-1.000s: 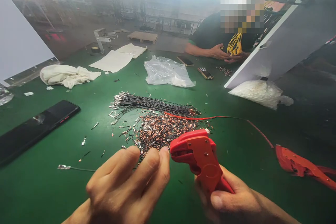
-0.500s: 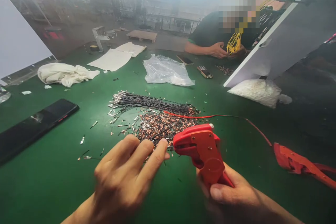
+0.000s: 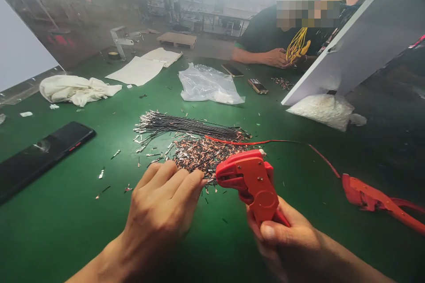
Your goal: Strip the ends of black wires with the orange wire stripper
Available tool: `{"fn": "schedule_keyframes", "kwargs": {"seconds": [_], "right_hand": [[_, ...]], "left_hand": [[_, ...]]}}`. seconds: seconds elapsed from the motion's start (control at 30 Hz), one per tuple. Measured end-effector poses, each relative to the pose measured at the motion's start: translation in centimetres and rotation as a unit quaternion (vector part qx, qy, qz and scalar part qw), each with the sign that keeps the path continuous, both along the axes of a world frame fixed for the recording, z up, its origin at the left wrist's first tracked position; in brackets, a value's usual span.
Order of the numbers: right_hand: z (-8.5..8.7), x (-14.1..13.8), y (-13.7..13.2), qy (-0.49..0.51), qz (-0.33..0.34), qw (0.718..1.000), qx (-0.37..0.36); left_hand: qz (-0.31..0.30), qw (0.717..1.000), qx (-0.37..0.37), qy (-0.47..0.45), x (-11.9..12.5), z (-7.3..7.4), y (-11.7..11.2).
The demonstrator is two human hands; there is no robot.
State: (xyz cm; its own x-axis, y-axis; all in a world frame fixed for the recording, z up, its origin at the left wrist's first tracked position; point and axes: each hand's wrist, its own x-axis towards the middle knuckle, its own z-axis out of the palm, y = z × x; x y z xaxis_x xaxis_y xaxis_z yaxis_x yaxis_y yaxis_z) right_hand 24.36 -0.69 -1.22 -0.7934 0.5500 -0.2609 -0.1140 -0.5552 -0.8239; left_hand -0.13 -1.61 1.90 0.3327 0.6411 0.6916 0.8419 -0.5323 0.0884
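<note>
My right hand [image 3: 288, 234] grips a red wire stripper [image 3: 257, 181] by its handle, its jaws pointing left. Close to those jaws, my left hand [image 3: 166, 196] has its thumb and index finger pinched together. A thin dark strand seems to show at the fingertips, but I cannot make out what they hold. Behind both hands lies a heap of short black wire pieces [image 3: 199, 154] with bare copper ends. Beyond it is a bundle of longer black wires [image 3: 192, 126], with metal terminals at the left end. A thin red strip [image 3: 245, 143] crosses the heap.
A second red tool [image 3: 368, 194] lies at right. At left are a dark phone [image 3: 46, 154] and a white cloth [image 3: 76, 89]. Further back lie paper sheets [image 3: 136, 68], a plastic bag [image 3: 209, 84] and two phones. A co-worker's hands [image 3: 279, 57] hold yellow wires behind a white panel [image 3: 335, 48].
My left hand's fingers have drawn together from a looser spread, beside the stripper's jaws. The right hand keeps its grip on the stripper. The whole view has shifted slightly.
</note>
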Motion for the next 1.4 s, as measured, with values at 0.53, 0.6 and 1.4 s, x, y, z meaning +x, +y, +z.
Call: {"fn": "schedule_keyframes", "kwargs": {"seconds": [0.53,0.6,1.4], "right_hand": [[-1.9,-0.2,-0.1,0.035,-0.012,0.997,-0.066],[-1.9,-0.2,-0.1,0.035,-0.006,0.997,-0.065],[-2.1,-0.5,-1.0,0.146,-0.006,0.977,-0.155]], "left_hand": [[-0.060,0.977,-0.128,-0.161,0.4,0.2,-0.1],[-0.068,0.974,-0.131,-0.170,0.4,0.4,-0.1],[-0.066,0.992,-0.083,-0.071,-0.8,-0.2,0.1]]}}
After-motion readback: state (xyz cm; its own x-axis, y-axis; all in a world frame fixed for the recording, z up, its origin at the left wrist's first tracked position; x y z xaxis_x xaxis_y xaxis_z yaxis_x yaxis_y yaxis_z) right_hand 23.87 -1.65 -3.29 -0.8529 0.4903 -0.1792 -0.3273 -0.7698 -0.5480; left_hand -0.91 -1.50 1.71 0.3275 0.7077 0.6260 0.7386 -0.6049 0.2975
